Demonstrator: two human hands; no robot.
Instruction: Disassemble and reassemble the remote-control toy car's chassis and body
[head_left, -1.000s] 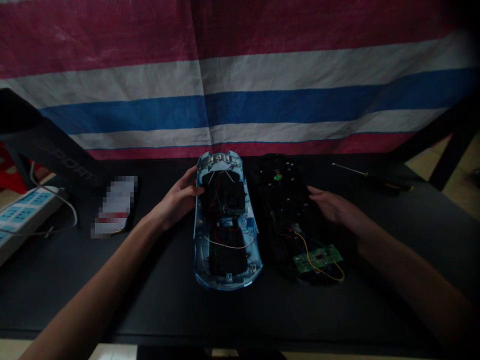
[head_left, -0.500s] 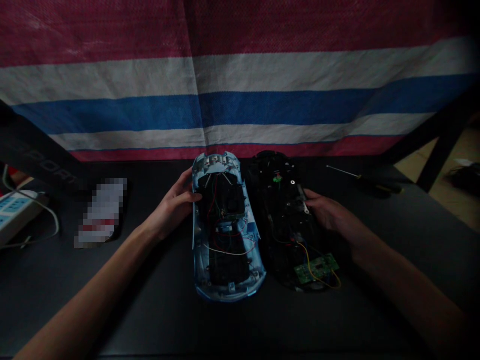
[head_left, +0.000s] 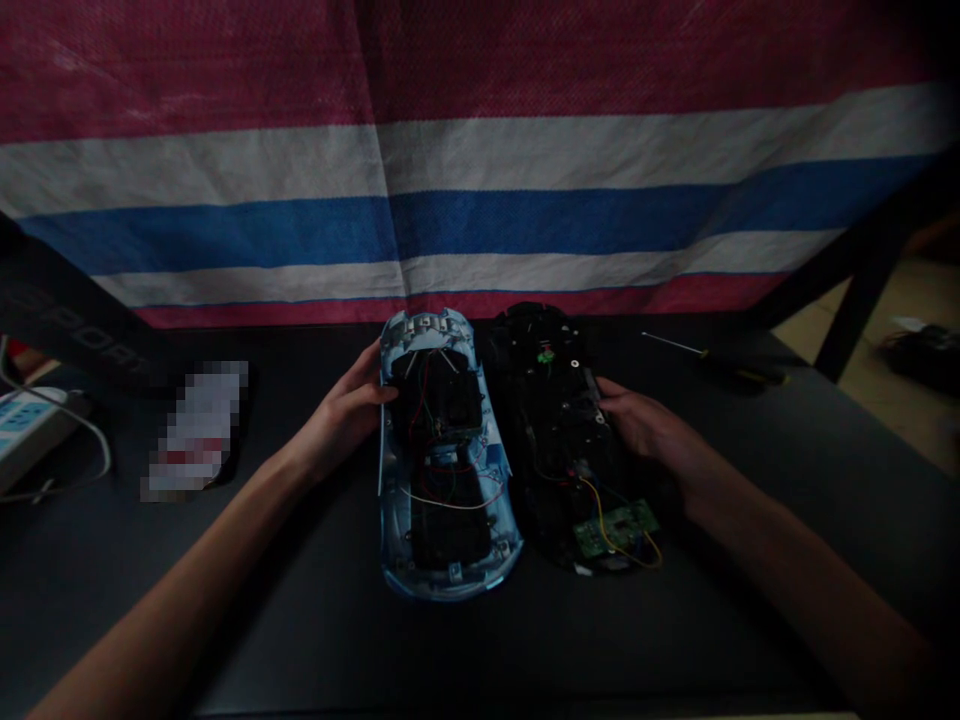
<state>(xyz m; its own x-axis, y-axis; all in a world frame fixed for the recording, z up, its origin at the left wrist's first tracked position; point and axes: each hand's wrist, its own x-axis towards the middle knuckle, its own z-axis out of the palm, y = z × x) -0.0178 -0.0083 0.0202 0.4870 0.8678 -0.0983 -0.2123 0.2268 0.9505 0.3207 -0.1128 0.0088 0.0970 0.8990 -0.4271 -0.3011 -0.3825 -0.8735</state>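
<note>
Though likely light and stiff, wire-fragile: upturned pale-blue plastic toy-car shell (head_left: 450,560), rim loosely gripped by left hand (head_left: 341,420); black plastic chassis (head_left: 559,430) under half-open right hand (head_left: 645,425); best held by rims.

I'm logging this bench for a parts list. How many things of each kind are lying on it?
Blue toy car body shell: 1
Black toy car chassis: 1
Green circuit board: 1
Screwdriver: 1
Power strip: 1
Blurred-out flat item: 1
Total: 6
</note>
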